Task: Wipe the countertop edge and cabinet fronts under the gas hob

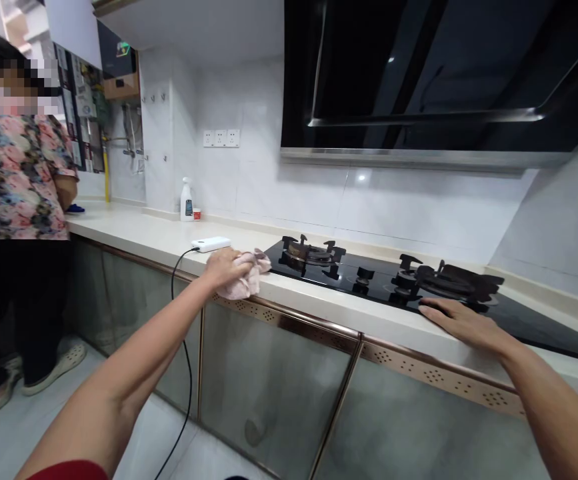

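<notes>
My left hand [225,268] is closed on a pale pink cloth [249,275], pressed at the front edge of the counter, left of the gas stove [329,279]. Part of the cloth hangs over the edge. A white power bank [211,244] with a black cable lies just behind that hand. My right hand [461,323] rests flat with fingers stretched out at the stove's front edge, before the right burner [446,281]. Nothing shows in it. The left burner [309,252] sits between my two hands, further back.
A white spray bottle [187,200] and a small red-and-white tub [197,214] stand at the wall. A black range hood [419,80] overhangs the stove. At the left stands a person in a floral shirt [19,167]. The black cable [189,373] drops to the floor.
</notes>
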Motion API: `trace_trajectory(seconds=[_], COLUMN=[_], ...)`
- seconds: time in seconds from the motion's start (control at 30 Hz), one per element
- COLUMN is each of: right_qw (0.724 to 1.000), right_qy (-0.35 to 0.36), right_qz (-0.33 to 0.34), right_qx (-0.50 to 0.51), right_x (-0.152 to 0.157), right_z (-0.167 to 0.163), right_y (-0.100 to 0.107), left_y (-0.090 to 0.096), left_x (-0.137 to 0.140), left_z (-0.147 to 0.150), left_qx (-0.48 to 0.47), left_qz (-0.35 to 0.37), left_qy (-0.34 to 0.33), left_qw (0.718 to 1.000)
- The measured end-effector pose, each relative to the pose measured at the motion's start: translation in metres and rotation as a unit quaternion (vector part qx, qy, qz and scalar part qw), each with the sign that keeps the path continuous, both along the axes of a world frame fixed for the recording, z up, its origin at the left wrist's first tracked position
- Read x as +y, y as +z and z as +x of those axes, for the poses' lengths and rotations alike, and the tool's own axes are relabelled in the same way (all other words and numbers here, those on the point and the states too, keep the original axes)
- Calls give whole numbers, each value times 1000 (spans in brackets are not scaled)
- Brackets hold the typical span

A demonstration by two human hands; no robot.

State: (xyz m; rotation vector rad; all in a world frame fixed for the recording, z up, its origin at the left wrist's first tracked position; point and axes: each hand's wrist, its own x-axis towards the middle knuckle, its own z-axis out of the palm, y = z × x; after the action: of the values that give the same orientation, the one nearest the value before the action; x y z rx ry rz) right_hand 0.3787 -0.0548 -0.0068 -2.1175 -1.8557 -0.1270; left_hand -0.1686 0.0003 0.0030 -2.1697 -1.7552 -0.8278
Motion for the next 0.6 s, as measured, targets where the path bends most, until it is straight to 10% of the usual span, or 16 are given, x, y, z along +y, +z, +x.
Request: trace_trajectory(seconds=[0.4, 0.6], right_qw=[1000, 999], right_qy=[-9, 21], right_qz=[-13, 24], right_qx=[15, 26], right_x=[-3, 0], right_z=[-5, 10], right_y=[2, -2], left_y=[-4, -20], left_x=[-62, -76], left_z=[238, 282], left_qx=[171, 168], left_qz=[126, 213], left_qy=[-309, -351], left_qw=[927, 896])
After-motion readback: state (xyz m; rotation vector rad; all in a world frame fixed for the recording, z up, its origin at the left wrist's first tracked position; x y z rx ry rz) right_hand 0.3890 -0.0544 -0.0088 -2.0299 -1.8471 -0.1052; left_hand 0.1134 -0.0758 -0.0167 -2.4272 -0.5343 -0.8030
